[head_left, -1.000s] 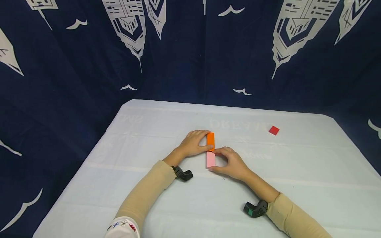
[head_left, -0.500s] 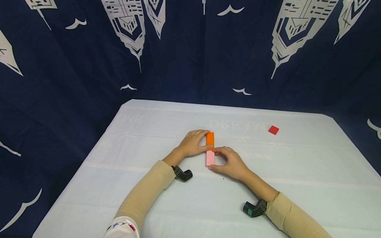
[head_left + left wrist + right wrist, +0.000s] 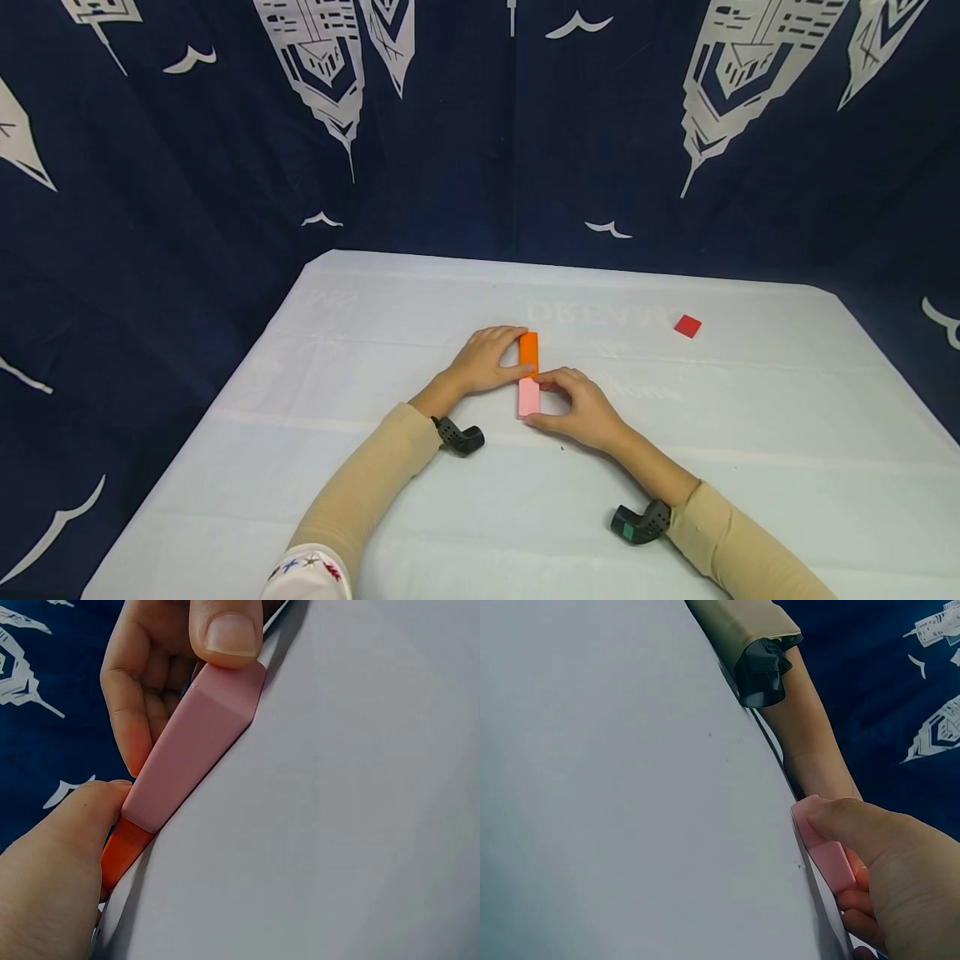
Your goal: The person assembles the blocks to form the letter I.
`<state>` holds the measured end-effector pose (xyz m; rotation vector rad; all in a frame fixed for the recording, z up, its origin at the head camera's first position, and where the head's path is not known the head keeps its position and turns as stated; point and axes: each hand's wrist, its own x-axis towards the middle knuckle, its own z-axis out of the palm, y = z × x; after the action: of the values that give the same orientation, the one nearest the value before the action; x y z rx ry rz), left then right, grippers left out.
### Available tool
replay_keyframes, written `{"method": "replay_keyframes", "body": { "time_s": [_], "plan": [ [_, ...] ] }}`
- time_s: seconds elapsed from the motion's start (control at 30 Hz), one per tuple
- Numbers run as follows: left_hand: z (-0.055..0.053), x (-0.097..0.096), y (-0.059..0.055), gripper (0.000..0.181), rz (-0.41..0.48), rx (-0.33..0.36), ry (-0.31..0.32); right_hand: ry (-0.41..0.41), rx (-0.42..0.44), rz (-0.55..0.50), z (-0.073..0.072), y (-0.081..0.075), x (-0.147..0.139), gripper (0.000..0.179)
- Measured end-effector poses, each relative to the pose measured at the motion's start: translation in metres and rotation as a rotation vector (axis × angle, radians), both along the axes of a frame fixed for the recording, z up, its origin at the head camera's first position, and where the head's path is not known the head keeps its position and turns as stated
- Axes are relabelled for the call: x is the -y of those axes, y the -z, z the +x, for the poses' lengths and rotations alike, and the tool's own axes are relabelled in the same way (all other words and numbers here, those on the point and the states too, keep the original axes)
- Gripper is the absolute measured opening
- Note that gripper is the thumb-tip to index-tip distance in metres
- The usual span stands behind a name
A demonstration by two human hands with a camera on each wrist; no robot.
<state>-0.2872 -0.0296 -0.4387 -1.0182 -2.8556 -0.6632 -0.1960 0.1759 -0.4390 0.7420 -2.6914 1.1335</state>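
Note:
Two blocks lie end to end on the white table, an orange block (image 3: pixel 528 350) farther away and a pink block (image 3: pixel 528 397) nearer. From the left side, my left hand (image 3: pixel 480 362) grips the orange block, its thumb beside the seam. My right hand (image 3: pixel 588 412) pinches the pink block lengthwise, thumb at the near end and fingers near the seam. In the left wrist view the pink block (image 3: pixel 191 746) shows a slanted end under the right thumb, and its other end meets the orange block (image 3: pixel 124 851). The right wrist view shows the pink block (image 3: pixel 831 864) partly covered by the thumb.
A red flat-looking piece (image 3: pixel 687 326) lies at the back right of the white table (image 3: pixel 525 525). A dark blue patterned cloth (image 3: pixel 450 150) hangs behind the table. Black wrist cameras (image 3: pixel 460 437) sit on both forearms close to the tabletop.
The pink block has shifted slightly away from the person, and the thin dark line between it and the orange block has faded. Both hands keep nearly the same grip.

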Motion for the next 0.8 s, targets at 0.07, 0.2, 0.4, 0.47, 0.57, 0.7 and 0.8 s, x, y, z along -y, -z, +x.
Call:
{"method": "replay_keyframes", "body": {
  "time_s": [0.07, 0.2, 0.4, 0.47, 0.57, 0.7, 0.8],
  "plan": [
    [-0.0002, 0.0001, -0.0005, 0.069, -0.003, 0.000, -0.001, 0.000, 0.000, 0.000, -0.0007, 0.0002, -0.0002, 0.056],
    [-0.0005, 0.0004, -0.0010, 0.069, -0.004, -0.001, -0.002, -0.001, 0.004, -0.002, -0.0010, -0.0004, -0.0001, 0.056],
    [0.0001, 0.0001, -0.0008, 0.069, 0.003, -0.002, -0.002, 0.001, 0.013, -0.005, 0.0000, -0.0015, 0.0002, 0.057],
    [0.0006, -0.0001, -0.0007, 0.069, 0.006, -0.002, -0.001, 0.001, 0.013, -0.005, 0.0001, -0.0011, 0.0000, 0.057],
    [0.0017, -0.0006, -0.0007, 0.068, 0.002, -0.007, -0.001, -0.002, 0.017, -0.010, 0.0003, -0.0009, -0.0001, 0.057],
    [0.0041, -0.0019, -0.0021, 0.066, -0.009, -0.047, 0.001, -0.002, 0.018, -0.015, 0.0002, -0.0007, 0.0000, 0.057],
    [0.0078, -0.0038, -0.0032, 0.061, -0.014, -0.087, 0.014, -0.001, 0.015, -0.016, 0.0005, -0.0003, -0.0005, 0.057]
  ]
}}
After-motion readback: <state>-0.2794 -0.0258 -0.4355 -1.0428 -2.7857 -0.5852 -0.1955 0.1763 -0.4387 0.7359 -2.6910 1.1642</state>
